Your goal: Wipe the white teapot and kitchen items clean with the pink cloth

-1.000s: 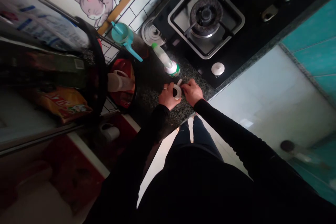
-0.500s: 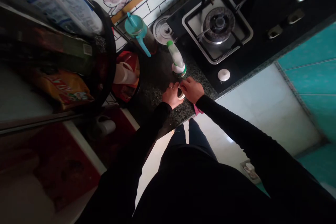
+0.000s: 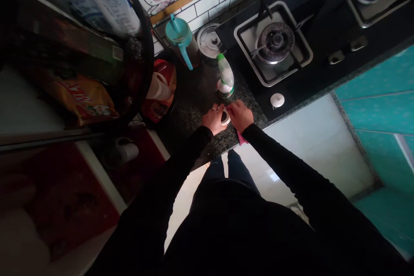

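Observation:
A small round thing with a white rim (image 3: 228, 120) and a dark middle is between my hands, low over the dark speckled counter (image 3: 190, 118); it could be a cup or a roll. My left hand (image 3: 214, 119), with a ring on one finger, wraps round its left side. My right hand (image 3: 240, 114) has its fingers bent together at the right of the rim; whether they pinch something small I cannot make out. Just beyond my hands stands a clear bottle with a green top (image 3: 225, 73) and a white and green base. Under my right wrist a pink cloth (image 3: 242, 139) shows at the counter edge.
A jug with a turquoise lid (image 3: 180, 32) and a round metal lid (image 3: 209, 41) stand by the tiled wall. To the right lies the black gas stove (image 3: 249, 69) with a white knobbed lid (image 3: 277, 100) on it. A dark rack with packets (image 3: 84, 99) rises at left.
The camera view has shifted, so the counter things sit a little further right and lower. My right hand has moved slightly off the round thing's opening, showing more of the white rim.

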`<state>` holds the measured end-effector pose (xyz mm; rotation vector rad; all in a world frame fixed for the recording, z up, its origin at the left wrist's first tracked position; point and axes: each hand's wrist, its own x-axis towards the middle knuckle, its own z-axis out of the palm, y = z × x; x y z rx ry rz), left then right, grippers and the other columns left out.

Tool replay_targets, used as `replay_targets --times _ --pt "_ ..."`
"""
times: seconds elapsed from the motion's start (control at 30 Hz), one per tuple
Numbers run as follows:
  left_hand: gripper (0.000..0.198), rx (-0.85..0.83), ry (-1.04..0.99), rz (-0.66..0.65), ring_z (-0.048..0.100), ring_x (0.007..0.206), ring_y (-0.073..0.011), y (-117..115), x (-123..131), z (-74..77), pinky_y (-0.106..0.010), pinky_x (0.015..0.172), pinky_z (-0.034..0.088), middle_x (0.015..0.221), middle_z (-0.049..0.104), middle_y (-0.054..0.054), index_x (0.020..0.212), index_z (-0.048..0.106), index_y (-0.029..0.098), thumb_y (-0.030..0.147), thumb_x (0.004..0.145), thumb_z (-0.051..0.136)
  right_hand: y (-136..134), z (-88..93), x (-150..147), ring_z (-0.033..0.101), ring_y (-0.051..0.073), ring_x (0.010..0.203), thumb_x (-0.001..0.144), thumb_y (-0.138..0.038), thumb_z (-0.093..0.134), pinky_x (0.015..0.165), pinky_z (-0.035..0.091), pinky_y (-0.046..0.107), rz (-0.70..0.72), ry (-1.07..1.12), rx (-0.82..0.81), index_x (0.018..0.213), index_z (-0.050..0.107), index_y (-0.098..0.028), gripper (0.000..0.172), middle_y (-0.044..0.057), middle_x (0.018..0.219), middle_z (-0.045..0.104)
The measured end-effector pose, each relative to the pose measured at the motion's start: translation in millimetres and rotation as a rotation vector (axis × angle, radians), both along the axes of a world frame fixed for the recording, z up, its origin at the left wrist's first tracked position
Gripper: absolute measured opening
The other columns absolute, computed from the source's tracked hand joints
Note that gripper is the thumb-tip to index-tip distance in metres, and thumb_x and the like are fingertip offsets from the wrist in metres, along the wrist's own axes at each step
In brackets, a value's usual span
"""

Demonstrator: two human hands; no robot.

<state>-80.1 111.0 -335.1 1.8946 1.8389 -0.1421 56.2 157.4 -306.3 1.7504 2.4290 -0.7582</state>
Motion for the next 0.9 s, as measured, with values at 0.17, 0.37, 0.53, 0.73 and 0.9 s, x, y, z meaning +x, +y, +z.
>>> replay_targets --times 0.17,0.37,0.53,0.73,0.9 --pt "0.085 0.015 -0.021 0.005 0.066 0.114 -0.0313 0 0 0.9 -0.036 0.087 0.057 0.143 0.053 -0.018 0.156 0.041 0.017 0.041 0.082 0.075 3 -3.9 -6 0.064 0.020 0.087 0.105 -0.025 0.045 0.071 0.042 0.031 0.009 -0.078 0.014 0.112 0.072 -0.015 0.030 0.015 0.121 0.062" --pt "0.084 0.000 -0.012 -0.008 0.065 0.116 -0.0314 -2 1 1.0 -0.037 0.089 0.057 0.144 0.052 -0.017 0.157 0.039 0.020 0.039 0.083 0.073 -4 -5.5 -6 0.062 0.020 0.089 0.107 -0.027 0.044 0.074 0.044 0.030 -0.062 -0.022 0.012 0.116 0.072 -0.016 0.031 0.014 0.120 0.062" --pt "0.084 0.019 -0.004 0.016 0.066 0.113 -0.0318 -2 3 1.0 -0.037 0.086 0.058 0.143 0.053 -0.018 0.157 0.040 0.018 0.041 0.083 0.073 -9 -8.5 -4 0.062 0.020 0.089 0.105 -0.025 0.047 0.075 0.045 0.029 -0.090 -0.005 0.030 0.115 0.073 -0.017 0.029 0.013 0.120 0.063" --pt "0.083 0.006 -0.011 0.002 0.065 0.117 -0.0314 -3 4 4.4 -0.036 0.091 0.056 0.145 0.052 -0.017 0.157 0.040 0.020 0.040 0.083 0.074 -12 -13.8 -1 0.064 0.021 0.093 0.103 -0.023 0.051 0.080 0.049 0.031 -0.138 0.069 0.045 0.115 0.075 -0.018 0.027 0.013 0.119 0.063" --pt "0.081 0.001 -0.018 0.028 0.065 0.117 -0.0323 -3 4 5.6 -0.038 0.091 0.057 0.145 0.051 -0.017 0.157 0.041 0.021 0.040 0.084 0.072 -24 -19.7 7 0.065 0.021 0.099 0.102 -0.022 0.051 0.086 0.051 0.030 -0.174 0.135 0.053 0.119 0.073 -0.018 0.028 0.012 0.117 0.063"
